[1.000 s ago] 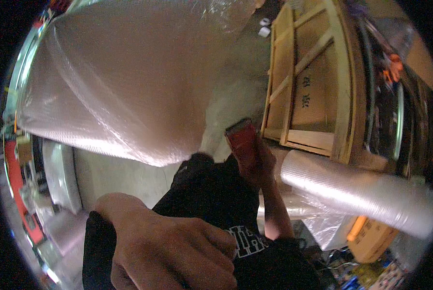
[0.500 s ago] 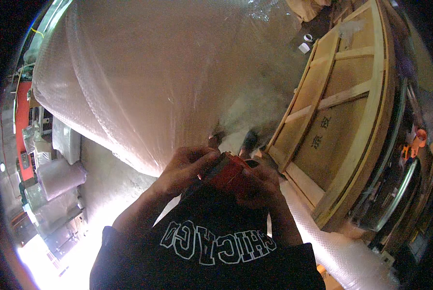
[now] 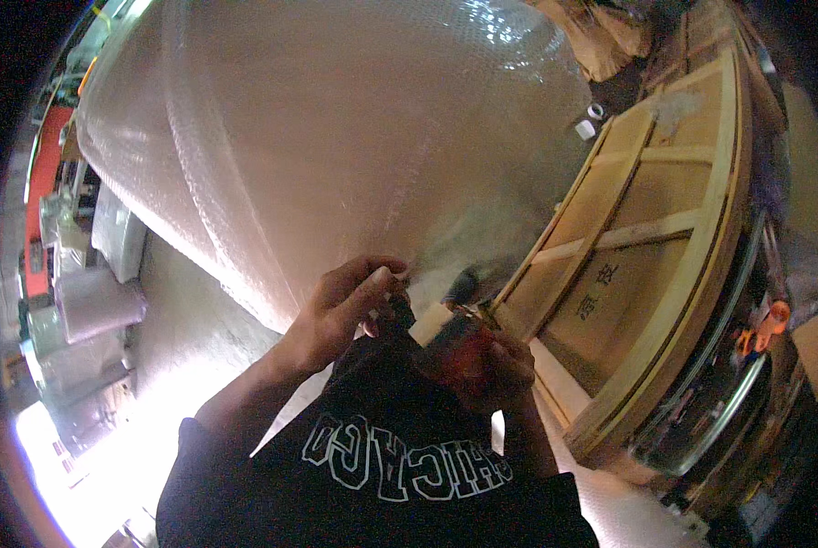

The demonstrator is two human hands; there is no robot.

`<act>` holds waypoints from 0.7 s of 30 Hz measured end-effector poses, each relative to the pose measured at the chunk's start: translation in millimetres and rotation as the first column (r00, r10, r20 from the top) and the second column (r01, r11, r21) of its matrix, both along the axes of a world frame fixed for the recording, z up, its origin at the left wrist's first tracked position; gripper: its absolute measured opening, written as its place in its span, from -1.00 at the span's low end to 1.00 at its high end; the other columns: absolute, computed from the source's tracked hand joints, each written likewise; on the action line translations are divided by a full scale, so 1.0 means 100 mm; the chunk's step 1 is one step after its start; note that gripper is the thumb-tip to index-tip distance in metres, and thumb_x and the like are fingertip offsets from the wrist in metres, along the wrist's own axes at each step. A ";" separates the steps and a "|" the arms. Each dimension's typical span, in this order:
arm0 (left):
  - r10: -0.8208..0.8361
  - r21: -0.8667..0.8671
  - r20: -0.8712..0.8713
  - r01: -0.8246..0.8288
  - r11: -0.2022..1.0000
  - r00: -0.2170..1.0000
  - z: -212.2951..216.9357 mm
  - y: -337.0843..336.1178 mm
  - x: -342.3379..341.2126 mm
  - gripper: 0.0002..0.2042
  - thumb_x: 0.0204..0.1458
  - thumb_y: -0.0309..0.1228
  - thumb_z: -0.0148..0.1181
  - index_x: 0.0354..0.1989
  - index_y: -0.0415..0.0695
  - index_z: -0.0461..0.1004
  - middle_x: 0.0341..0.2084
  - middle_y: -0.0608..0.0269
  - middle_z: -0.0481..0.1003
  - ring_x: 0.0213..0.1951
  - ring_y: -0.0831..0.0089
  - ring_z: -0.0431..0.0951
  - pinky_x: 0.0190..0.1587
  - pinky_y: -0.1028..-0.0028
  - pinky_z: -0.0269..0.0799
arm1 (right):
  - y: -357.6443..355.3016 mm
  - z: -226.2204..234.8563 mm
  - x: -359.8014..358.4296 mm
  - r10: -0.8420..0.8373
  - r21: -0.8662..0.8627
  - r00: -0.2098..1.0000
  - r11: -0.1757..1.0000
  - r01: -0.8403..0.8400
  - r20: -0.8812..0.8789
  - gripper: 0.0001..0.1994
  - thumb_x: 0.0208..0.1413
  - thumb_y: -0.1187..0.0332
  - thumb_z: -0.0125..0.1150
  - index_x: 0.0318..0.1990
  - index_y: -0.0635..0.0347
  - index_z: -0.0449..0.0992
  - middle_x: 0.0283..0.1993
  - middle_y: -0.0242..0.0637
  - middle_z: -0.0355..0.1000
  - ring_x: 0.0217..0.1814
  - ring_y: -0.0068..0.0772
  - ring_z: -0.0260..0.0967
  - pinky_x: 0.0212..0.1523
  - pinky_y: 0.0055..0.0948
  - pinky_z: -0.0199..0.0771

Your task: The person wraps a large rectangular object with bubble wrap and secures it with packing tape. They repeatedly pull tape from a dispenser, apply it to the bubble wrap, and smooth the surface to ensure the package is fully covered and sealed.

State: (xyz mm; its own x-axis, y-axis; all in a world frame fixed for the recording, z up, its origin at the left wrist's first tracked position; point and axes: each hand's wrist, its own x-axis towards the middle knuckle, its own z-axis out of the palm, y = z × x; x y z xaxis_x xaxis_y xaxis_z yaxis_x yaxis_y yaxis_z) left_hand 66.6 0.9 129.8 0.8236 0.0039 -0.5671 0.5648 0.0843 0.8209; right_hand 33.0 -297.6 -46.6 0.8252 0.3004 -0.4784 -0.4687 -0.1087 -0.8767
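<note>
My left hand (image 3: 350, 297) is raised in front of my dark shirt, its thumb and fingers drawn together. Whether anything thin sits between those fingertips is too dark to make out. Close to my body on the right, my right hand (image 3: 509, 361) is closed round a red object (image 3: 464, 356), blurred and in shadow, whose exact kind I cannot tell. A pale tan part (image 3: 431, 324) sticks out of it toward my left hand. Just beyond both hands stands a large flat piece covered in bubble wrap (image 3: 336, 137); a gap separates my left hand from the red object.
To the right leans a wooden-framed panel (image 3: 646, 233) with crossbars. Beyond it lie crumpled brown paper (image 3: 601, 41) and a white ring-shaped item (image 3: 595, 110). An orange tool (image 3: 767, 324) is at the far right. Wrapped bundles (image 3: 103, 306) stand on the left.
Both hands were together at the red object; now my left hand is apart from it, and the red object has turned and dropped slightly with my right hand. My view has shifted a little.
</note>
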 end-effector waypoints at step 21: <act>-0.226 0.038 0.124 0.223 0.974 0.966 0.54 -0.36 -0.01 -0.73 0.19 -0.29 0.33 -0.17 -0.31 0.62 -0.32 0.14 0.63 -0.31 0.50 0.57 -0.25 0.43 0.49 | -0.05 0.67 0.45 -0.024 0.729 0.935 0.620 0.291 -0.353 -0.51 0.15 0.19 0.29 0.13 0.35 0.46 -0.02 -0.06 0.55 -0.07 -0.14 0.55 -0.03 -0.20 0.61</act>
State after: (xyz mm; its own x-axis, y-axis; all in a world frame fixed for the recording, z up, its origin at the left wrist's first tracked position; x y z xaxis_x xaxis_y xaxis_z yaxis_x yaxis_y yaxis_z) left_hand 65.4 -35.5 184.3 0.8702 -0.1769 -0.4598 0.4581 -0.0530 0.8873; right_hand 77.8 -302.5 20.6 0.7629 0.5417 -0.3529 -0.6464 0.6315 -0.4282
